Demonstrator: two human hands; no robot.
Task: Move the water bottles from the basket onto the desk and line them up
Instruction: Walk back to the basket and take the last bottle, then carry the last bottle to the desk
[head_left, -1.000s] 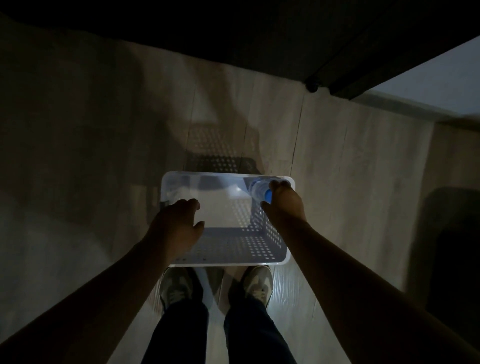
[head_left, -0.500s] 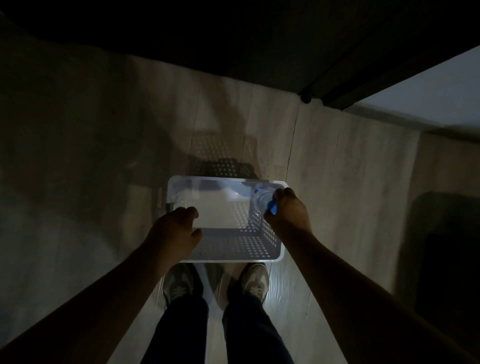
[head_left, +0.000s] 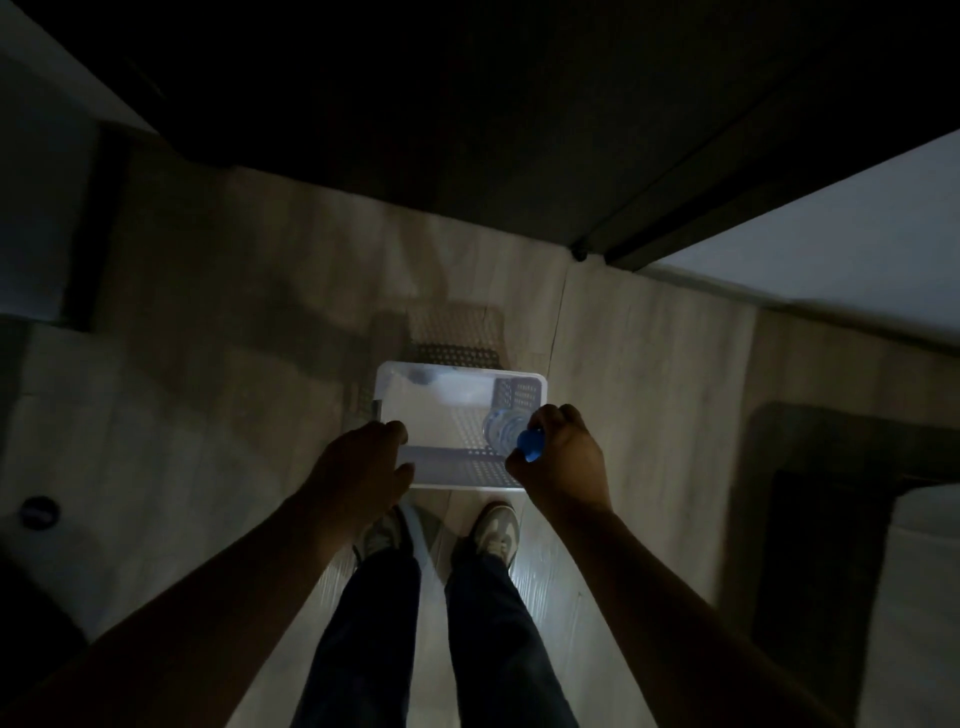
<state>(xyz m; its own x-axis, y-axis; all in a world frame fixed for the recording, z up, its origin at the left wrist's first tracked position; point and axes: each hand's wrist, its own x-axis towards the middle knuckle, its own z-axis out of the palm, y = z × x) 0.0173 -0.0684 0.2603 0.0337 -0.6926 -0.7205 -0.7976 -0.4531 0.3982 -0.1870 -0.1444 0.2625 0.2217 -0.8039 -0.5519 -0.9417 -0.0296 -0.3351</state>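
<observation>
**Right hand on a bottle at the basket**

Head view: a white perforated basket (head_left: 462, 370) sits on a pale plank floor (head_left: 208, 415), just ahead of the person's two shoes (head_left: 496, 530). The right hand (head_left: 563, 460) has its fingers curled round the neck of a clear bottle (head_left: 498, 434), just below the blue cap (head_left: 531, 445). The cap points up at the camera and the body hangs down over the basket's right near part. Whether the bottle's base touches the basket's bottom cannot be told. The left hand (head_left: 363, 467) lies over the basket's left near corner with loosely curled fingers. The dim light hides whether it grips the rim or only hovers there. Both hands cover the basket's near corners.

Beyond the basket a dark slab (head_left: 467, 130) fills the top of the view, with a small dark foot (head_left: 579, 254) at its edge. A pale surface (head_left: 857, 234) lies at the upper right. A dark mat (head_left: 821, 519) lies on the floor well to the right, and a small dark round thing (head_left: 39, 512) well to the left.
</observation>
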